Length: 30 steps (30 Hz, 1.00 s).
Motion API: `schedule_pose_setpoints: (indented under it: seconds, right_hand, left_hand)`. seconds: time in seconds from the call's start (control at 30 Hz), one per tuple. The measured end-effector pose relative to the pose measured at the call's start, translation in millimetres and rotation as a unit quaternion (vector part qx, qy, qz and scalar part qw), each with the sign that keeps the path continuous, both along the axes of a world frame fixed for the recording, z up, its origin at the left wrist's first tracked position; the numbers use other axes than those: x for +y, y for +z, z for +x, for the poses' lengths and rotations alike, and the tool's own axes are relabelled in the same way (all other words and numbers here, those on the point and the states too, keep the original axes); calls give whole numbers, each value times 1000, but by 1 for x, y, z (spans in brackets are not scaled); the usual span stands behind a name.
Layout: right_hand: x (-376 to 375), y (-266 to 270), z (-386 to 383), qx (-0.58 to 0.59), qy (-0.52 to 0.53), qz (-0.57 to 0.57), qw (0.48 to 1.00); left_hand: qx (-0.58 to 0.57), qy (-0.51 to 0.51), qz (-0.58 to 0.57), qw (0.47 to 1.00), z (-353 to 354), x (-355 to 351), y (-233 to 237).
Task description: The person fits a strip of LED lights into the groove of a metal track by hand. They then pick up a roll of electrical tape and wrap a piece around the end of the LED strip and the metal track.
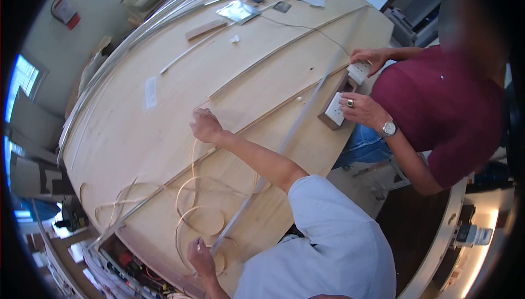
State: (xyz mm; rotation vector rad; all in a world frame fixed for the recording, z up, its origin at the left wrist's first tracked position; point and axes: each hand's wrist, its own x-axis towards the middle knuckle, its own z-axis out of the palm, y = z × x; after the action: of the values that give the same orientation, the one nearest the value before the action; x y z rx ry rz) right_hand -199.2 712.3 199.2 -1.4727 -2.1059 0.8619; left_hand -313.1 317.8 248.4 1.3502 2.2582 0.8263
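My right hand (206,126) reaches out over the large pale wooden board (180,162), its fingers pinched together on a thin, light wood-coloured edging strip (193,159). From that hand the strip runs down into loose loops lying on the board. Close to the board's near edge, my left hand (202,258) has its fingers curled in beside the lower loops. Whatever it grips there is too small to make out. A long metallic-looking strip (240,210) passes just right of my left hand and under my right forearm.
Across the board, another person in a maroon shirt (437,107) handles a box with white sockets (335,110). Long thin strips (273,53) lie along the board. Farther off are a wooden block (206,29), a shiny silver packet (238,12) and a cable (306,26).
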Motion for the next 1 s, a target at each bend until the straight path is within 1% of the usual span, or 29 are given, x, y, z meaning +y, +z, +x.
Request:
schedule_pose_setpoints:
  seconds: [0.03, 0.1, 0.2, 0.33, 0.4, 0.43, 0.47, 0.5, 0.53, 0.57, 0.6, 0.63, 0.7, 0.93, 1.0]
  right_hand:
    - [-8, 1, -14, 23, 21, 2, 1000]
    - [-22, -3, -46, 24, 79, 6, 997]
    - [-40, -11, -71, 44, 147, 17, 988]
    - [-24, -18, -60, 48, 197, 31, 979]
    - [13, -30, -29, -6, 173, 123, 977]
    - [36, -30, -17, -60, 138, 143, 978]
    - [49, -41, 4, -101, 72, 342, 931]
    - [85, -59, 18, -175, 87, 259, 946]
    - [99, -68, 36, -212, 77, 277, 934]
    - [109, -51, 46, -260, 104, 163, 946]
    - [105, -64, 62, -246, 72, 348, 902]
    - [105, -49, 67, -297, 90, 261, 914]
    - [105, -28, 73, -240, 116, 229, 936]
    - [106, -23, 66, -226, 110, 275, 928]
    - [102, -27, 57, -209, 147, 289, 923]
  left_hand:
    - [0, -4, -5, 1000, 3, 3, 2]
    - [-11, -7, -1, 1000, 9, 7, 3]
    - [-17, -16, -2, 1000, 17, 9, 4]
    - [-26, -17, -9, 999, 18, 2, 1]
    - [-35, 0, -11, 999, 18, -4, 1]
    - [-31, -8, -14, 999, 17, -7, 1]
    - [-24, -12, -17, 999, 15, -8, 1]
    - [-16, -7, -23, 1000, 14, -12, 3]
    - [-14, -8, -24, 1000, 13, -17, 5]
    - [-9, -7, -27, 1000, 12, -17, 7]
    - [-6, -9, -23, 1000, 10, -13, 6]
    - [-6, 3, -19, 1000, 10, -14, 6]
    - [-14, 16, -9, 1000, 12, -17, 6]
    - [-6, 27, -7, 1000, 16, -22, 4]
    - [5, 24, 0, 1000, 18, -21, 9]
